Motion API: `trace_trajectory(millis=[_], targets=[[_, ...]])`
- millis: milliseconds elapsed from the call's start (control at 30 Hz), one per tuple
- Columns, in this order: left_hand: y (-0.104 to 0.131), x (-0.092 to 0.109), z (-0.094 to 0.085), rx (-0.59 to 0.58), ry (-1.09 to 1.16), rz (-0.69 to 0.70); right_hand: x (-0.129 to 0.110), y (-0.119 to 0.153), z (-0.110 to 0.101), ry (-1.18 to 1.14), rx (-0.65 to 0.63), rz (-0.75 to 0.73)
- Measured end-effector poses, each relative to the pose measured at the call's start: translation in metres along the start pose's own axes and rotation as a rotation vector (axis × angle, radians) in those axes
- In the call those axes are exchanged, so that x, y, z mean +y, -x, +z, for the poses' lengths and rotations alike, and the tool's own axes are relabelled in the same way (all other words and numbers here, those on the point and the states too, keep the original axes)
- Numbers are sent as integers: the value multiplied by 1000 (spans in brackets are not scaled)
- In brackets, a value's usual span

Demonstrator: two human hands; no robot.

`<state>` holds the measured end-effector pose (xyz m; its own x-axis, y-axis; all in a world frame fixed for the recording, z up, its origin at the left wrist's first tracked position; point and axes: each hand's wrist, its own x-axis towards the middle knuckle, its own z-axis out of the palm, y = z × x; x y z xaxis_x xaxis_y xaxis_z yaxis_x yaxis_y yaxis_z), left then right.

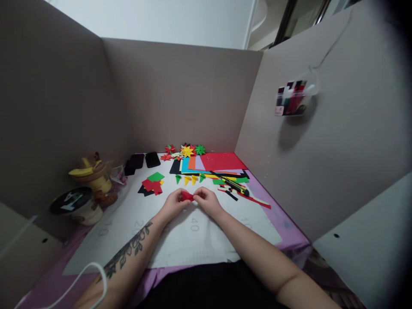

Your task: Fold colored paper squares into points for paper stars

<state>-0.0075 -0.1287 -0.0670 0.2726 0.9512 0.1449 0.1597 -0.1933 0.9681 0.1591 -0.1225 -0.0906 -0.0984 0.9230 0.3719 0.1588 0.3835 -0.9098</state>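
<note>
Between my two hands is a small piece of red paper [187, 196], partly hidden by the fingers. My left hand [175, 204] pinches its left side, and my right hand [207, 201] pinches its right end. Just beyond the hands stand small folded paper pieces, green [178, 179] and yellow [187, 180], in a row. Left of my left hand lies a loose pile of paper squares [152, 185] in red, green, black and yellow. To the right of my right hand are cut paper strips [231, 193] and a yellow-and-black utility knife [236, 187].
Coloured paper sheets [222, 161] lie at the back, beside folded paper stars [187, 151]. Dark phones [152, 159] rest at the back left. Pots and a lidded tub [75, 206] stand along the left wall. A white cable [103, 274] loops near my left forearm.
</note>
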Motion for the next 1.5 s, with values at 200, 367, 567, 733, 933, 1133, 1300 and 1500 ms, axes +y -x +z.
trace_trajectory(millis=[200, 367, 567, 733, 933, 1133, 1300, 1500], targets=[[-1, 0, 1, 45, -86, 55, -6, 1, 2, -44, 16, 27], [-1, 1, 2, 72, -99, 80, -8, 2, 4, -45, 8, 22], [-1, 1, 1, 107, -85, 61, -4, 0, 2, -116, 11, 50], [0, 2, 1, 125, -91, 46, 1, 0, 1, -201, -14, 94], [0, 1, 0, 139, -109, 47, 6, -1, -1, -241, -10, 118], [0, 4, 0, 164, -131, 57, 4, -2, -1, -251, 19, 126], [0, 4, 1, 168, -149, 59, 4, -2, -1, -268, 45, 141], [0, 6, 3, 170, -180, 80, 5, -3, -1, -325, 65, 146]])
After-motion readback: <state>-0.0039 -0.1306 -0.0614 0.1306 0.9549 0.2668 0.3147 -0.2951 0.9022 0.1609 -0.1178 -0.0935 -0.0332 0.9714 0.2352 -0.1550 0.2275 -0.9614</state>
